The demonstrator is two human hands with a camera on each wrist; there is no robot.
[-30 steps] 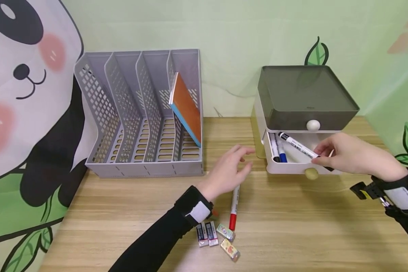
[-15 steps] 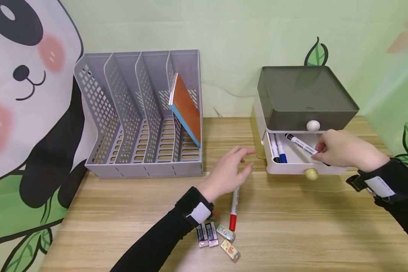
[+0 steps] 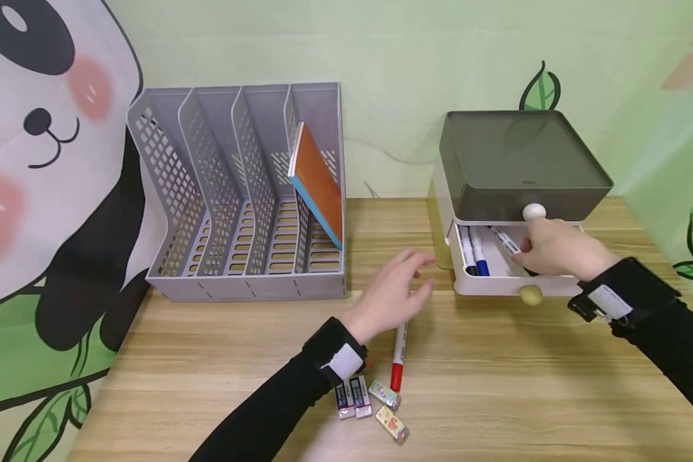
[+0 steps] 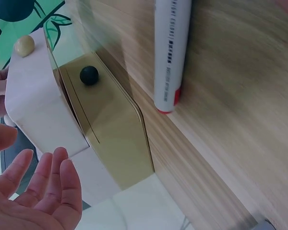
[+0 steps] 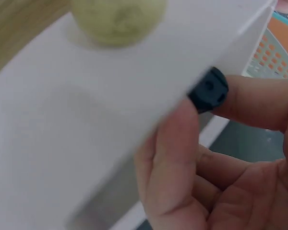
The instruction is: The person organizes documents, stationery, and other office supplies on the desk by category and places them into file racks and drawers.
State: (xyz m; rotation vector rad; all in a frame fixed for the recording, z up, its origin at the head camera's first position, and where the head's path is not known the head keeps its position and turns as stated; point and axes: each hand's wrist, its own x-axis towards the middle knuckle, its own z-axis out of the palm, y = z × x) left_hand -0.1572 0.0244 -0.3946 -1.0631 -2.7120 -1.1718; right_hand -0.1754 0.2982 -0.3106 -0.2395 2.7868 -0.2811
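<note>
My right hand (image 3: 560,247) pinches a black marker (image 3: 505,240) between thumb and fingers, inside the pulled-out white drawer (image 3: 496,287). In the right wrist view the marker's dark cap end (image 5: 210,90) pokes out between thumb and fingertips at the drawer's front wall. A black-ended marker (image 3: 467,250) and a blue marker (image 3: 480,253) lie along the drawer's left side. My left hand (image 3: 389,292) hovers over the table with relaxed fingers, holding nothing; in the left wrist view its fingers (image 4: 43,182) are spread. Below it lies a red-capped marker (image 3: 400,353).
Several erasers (image 3: 391,425) lie near the left wrist. A grey file rack (image 3: 254,287) holding an orange-and-blue book (image 3: 317,186) stands left. The drawer unit (image 3: 528,151) has a dark top drawer with a white knob (image 3: 534,212); the open drawer's knob (image 3: 531,294) is yellowish.
My right hand has moved left and deeper over the drawer, lowering the black marker into it toward the other two. The left hand has barely moved.
</note>
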